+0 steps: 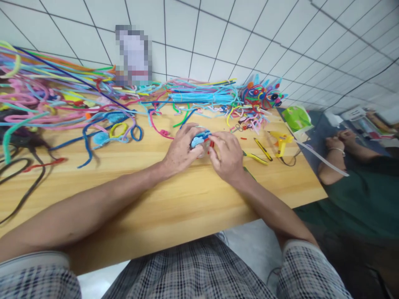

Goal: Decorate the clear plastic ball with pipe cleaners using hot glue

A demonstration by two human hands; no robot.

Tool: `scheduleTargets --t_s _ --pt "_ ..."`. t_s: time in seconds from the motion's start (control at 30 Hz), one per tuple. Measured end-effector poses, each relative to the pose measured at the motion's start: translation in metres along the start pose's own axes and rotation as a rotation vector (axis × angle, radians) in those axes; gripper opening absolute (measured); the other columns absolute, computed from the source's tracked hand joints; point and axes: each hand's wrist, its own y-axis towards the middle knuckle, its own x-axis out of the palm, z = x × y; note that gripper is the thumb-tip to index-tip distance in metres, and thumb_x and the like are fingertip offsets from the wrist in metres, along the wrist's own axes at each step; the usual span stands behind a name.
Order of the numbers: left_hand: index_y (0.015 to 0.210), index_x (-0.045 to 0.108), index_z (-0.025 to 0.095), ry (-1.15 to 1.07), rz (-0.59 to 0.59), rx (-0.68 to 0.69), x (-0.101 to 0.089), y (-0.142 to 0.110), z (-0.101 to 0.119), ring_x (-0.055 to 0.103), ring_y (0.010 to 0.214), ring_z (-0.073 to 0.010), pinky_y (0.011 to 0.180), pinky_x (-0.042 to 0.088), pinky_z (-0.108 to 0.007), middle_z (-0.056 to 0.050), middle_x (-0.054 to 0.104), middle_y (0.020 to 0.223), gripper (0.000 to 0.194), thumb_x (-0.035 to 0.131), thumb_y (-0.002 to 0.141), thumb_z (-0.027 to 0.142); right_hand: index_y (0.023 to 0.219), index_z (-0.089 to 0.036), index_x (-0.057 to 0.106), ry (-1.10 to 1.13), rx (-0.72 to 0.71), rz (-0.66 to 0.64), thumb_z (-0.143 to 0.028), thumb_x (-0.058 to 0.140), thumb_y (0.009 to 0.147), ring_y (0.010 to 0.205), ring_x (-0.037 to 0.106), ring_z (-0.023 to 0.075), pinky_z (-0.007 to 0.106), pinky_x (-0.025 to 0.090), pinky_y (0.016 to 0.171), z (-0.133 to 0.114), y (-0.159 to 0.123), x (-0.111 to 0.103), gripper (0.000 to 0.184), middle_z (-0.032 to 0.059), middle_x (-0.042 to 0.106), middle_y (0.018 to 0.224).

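Over the middle of the wooden table, my left hand (pixel 183 150) is closed around a small blue pipe-cleaner piece (pixel 199 139), light blue with a darker blue edge. My right hand (pixel 227 155) meets it from the other side, thumb and fingertips pinched at the piece's right edge. Something red shows between the right fingers; what it is I cannot make out. The lower part of the blue piece is hidden by my fingers. Just right of my right hand lie yellow-handled pliers (pixel 256 158).
A yellow utility knife (pixel 263 149) and a yellow glue gun (pixel 280 141) lie on the right. Pipe cleaners (pixel 202 94) in many colours line the back and left. Colourful pipe-cleaner figures (pixel 263 95) stand at the back right. Another person's hands (pixel 339 141) rest at the far right.
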Motion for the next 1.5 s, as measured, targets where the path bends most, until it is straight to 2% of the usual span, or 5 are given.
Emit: scheduleTargets --t_s 0.37,0.6,0.87,1.17,1.5 --pt "0.133 0.068 0.023 -0.013 0.032 -0.001 0.002 0.0 0.002 0.064 0.137 -0.0306 0.121 0.053 -0.053 -0.011 0.072 0.136 0.033 0.064 0.102 0.034 0.149 -0.017 0.063 -0.021 -0.035 -0.088 -0.026 0.063 0.106 0.135 0.068 0.0331 0.054 0.057 0.118 0.006 -0.012 0.006 0.044 0.0182 0.075 0.142" --pt "0.139 0.067 0.021 0.034 0.013 0.017 0.001 -0.003 -0.001 0.062 0.141 -0.0311 0.124 0.05 -0.054 -0.013 0.071 0.14 0.04 0.063 0.1 0.028 0.155 -0.017 0.059 0.022 -0.017 -0.148 -0.031 0.062 0.109 0.138 0.067 0.0331 0.056 0.057 0.119 0.006 -0.013 0.006 0.049 0.0187 0.073 0.145" --pt "0.138 0.066 0.024 0.009 0.034 0.017 0.003 -0.003 -0.003 0.063 0.143 -0.0302 0.124 0.052 -0.053 -0.012 0.071 0.14 0.039 0.063 0.098 0.026 0.153 -0.01 0.06 -0.03 -0.035 -0.09 -0.029 0.062 0.109 0.137 0.068 0.034 0.055 0.057 0.119 -0.003 -0.012 0.004 0.048 0.0216 0.074 0.144" --pt "0.138 0.065 0.024 0.035 -0.003 -0.023 -0.001 -0.002 -0.001 0.062 0.143 -0.0306 0.125 0.051 -0.055 -0.011 0.071 0.141 0.042 0.059 0.097 0.024 0.161 -0.016 0.052 0.063 0.022 -0.182 -0.034 0.062 0.11 0.152 0.061 0.0351 0.058 0.054 0.126 -0.003 -0.018 0.004 0.055 0.0226 0.067 0.154" --pt "0.14 0.065 0.023 0.016 0.003 -0.005 0.0 -0.003 -0.002 0.061 0.141 -0.0309 0.124 0.05 -0.054 -0.012 0.069 0.141 0.044 0.06 0.096 0.025 0.159 -0.016 0.054 0.073 -0.018 -0.125 -0.03 0.065 0.108 0.148 0.063 0.0359 0.058 0.057 0.122 0.001 -0.022 0.008 0.054 0.0232 0.067 0.152"
